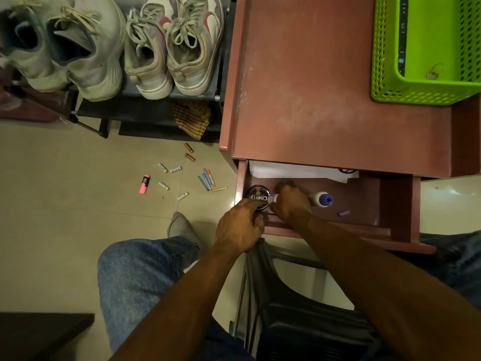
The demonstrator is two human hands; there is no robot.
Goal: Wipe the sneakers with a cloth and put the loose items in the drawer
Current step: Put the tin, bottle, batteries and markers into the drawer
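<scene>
The reddish cabinet's drawer [364,201] stands pulled out. Inside it at the left lies a round black shoe polish tin [256,195]; my left hand [239,227] curls its fingers on the tin's near rim. My right hand [291,201] is in the drawer beside the tin, curled round a white marker [273,198]. A white glue bottle with a blue cap [321,199] lies just right of that hand. Two pairs of pale sneakers [78,48] [174,48] sit on the dark rack. A yellow striped cloth [192,118] hangs on the shelf below.
On the tiled floor lie a pink highlighter [144,184], several white batteries [164,186], two copper batteries [190,152] and several coloured pens [207,178]. White paper [299,170] and a small purple piece [344,213] are in the drawer. A green basket [390,74] stands on the cabinet top.
</scene>
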